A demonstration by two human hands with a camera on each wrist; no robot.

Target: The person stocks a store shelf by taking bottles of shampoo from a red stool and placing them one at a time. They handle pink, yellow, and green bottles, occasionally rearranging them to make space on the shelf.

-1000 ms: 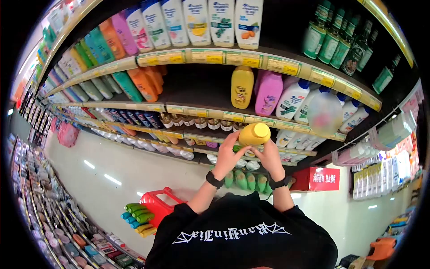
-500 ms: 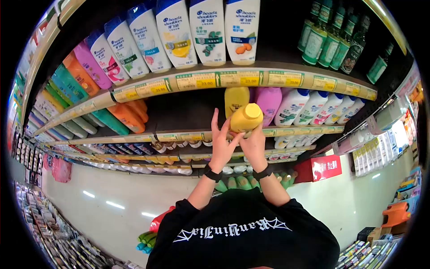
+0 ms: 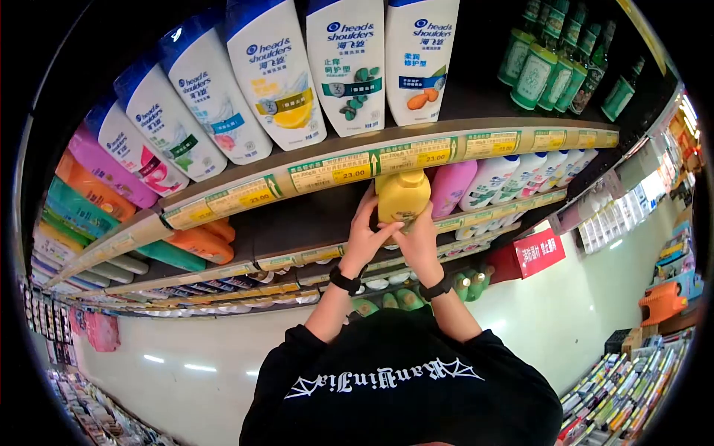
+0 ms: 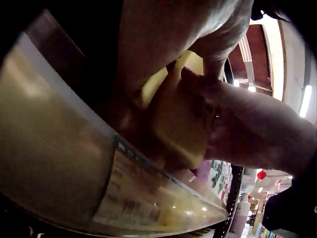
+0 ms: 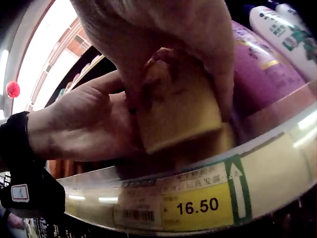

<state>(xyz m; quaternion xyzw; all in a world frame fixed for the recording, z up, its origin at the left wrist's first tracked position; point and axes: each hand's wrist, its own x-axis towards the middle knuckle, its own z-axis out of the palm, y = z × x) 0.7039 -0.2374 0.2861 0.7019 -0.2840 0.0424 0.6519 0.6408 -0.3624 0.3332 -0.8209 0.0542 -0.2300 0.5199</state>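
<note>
A yellow shampoo bottle (image 3: 404, 199) is held between both hands at the front of the second shelf, its cap upward. My left hand (image 3: 364, 232) grips its left side, and my right hand (image 3: 420, 239) grips the right side, with the thumbs meeting low on its near face. In the right wrist view the bottle's flat base (image 5: 181, 121) shows just over the shelf edge. Another yellow bottle stands behind it, mostly hidden. Beside it on the right is a pink-purple bottle (image 3: 452, 187).
The upper shelf edge with price tags (image 3: 357, 172) runs close above the bottle. White shampoo bottles (image 3: 282, 82) stand on that shelf, green glass bottles (image 3: 541, 70) to their right. More white bottles (image 3: 491, 182) line the second shelf. A red box (image 3: 532, 256) sits below.
Both hands have carried the yellow bottle up and forward, from in front of the lower shelves to the second shelf. The head view has come closer to the shelves.
</note>
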